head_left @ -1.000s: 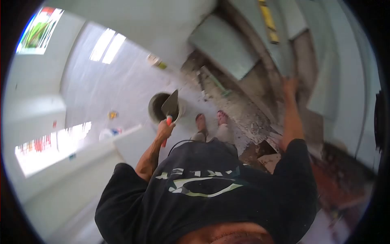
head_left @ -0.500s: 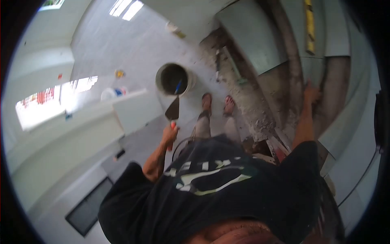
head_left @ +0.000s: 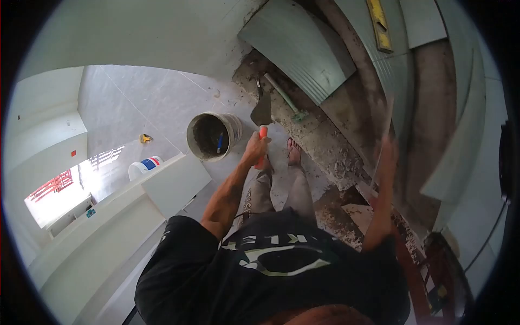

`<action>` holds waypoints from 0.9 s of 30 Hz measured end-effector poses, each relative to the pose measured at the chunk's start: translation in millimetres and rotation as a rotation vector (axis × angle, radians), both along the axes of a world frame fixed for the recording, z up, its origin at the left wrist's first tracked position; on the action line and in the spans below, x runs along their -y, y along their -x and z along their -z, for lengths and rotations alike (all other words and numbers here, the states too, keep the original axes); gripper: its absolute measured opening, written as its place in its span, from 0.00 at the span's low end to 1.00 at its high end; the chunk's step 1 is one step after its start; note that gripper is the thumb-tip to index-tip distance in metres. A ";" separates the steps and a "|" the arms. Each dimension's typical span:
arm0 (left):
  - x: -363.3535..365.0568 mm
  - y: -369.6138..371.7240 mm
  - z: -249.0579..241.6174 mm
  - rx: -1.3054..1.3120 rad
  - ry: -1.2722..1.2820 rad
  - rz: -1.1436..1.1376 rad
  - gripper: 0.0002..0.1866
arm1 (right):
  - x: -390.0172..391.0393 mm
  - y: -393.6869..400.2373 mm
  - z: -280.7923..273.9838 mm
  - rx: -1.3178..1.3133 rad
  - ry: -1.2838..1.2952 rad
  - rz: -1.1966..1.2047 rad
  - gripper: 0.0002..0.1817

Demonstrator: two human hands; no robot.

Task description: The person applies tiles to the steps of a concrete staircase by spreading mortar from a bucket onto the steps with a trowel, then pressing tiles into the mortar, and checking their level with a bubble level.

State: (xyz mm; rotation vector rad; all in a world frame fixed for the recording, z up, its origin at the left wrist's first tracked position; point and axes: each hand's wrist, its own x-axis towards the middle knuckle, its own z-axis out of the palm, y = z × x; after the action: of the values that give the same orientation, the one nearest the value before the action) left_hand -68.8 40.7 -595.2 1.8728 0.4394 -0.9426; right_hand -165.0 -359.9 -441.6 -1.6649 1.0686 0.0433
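My left hand (head_left: 257,147) is closed round the red-orange handle of a trowel (head_left: 261,112); its blade points away over the floor. Left of the trowel stands a bucket (head_left: 233,132) with grey mix and a blue-handled tool (head_left: 220,142) inside. My right hand (head_left: 385,160), smeared by motion, is at a thin flat piece (head_left: 389,116) seen almost edge-on; its kind is unclear. Beyond that hand lies a grooved grey-green tile (head_left: 391,78) on the steps.
A yellow spirit level (head_left: 378,27) rests on the upper tiles. A loose tile (head_left: 303,51) leans over the rough steps, near a green-headed tool (head_left: 287,97). Rubble (head_left: 346,162) lies along the step edge. A white tub (head_left: 145,167) stands left.
My left hand has brought the trowel rightward, away from the bucket. My right hand has come back from the tile and is now at a thin upright piece. The view has shifted.
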 end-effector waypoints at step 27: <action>-114.3 -125.7 286.1 1.021 -0.475 -0.098 0.15 | -265.9 74.3 204.7 -0.384 -0.934 -0.125 0.42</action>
State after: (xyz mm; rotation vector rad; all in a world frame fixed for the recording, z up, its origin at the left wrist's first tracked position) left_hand 56.9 155.0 -881.2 2.4356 0.1115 0.2809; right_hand -239.2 -94.0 -646.3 -0.8702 0.9869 0.8433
